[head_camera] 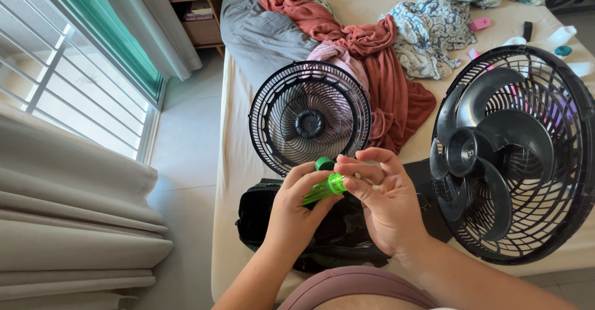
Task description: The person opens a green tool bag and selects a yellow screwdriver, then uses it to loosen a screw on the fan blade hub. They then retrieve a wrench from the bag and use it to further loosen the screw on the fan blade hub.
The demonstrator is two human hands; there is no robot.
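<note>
— What is held?
— The left hand (296, 214) grips a see-through green plastic screwdriver handle (323, 189). The right hand (387, 205) pinches a tiny metal bit (357, 175), maybe a screw.
— What could go wrong?
— It could slip into the black bag (334, 235). The round black fan grille (310, 118) lies close behind.

We see a translucent glossy green plastic handle (323, 190), a small shiny metal bit (357, 175), matt black plastic grille (308, 117), semi-gloss black plastic fan (514, 155). Rust towel (384, 68) looks soft cloth, sheet (235, 143) smooth cloth, bag (260, 220) matt black fabric, curtain (68, 217) ribbed cloth.
</note>
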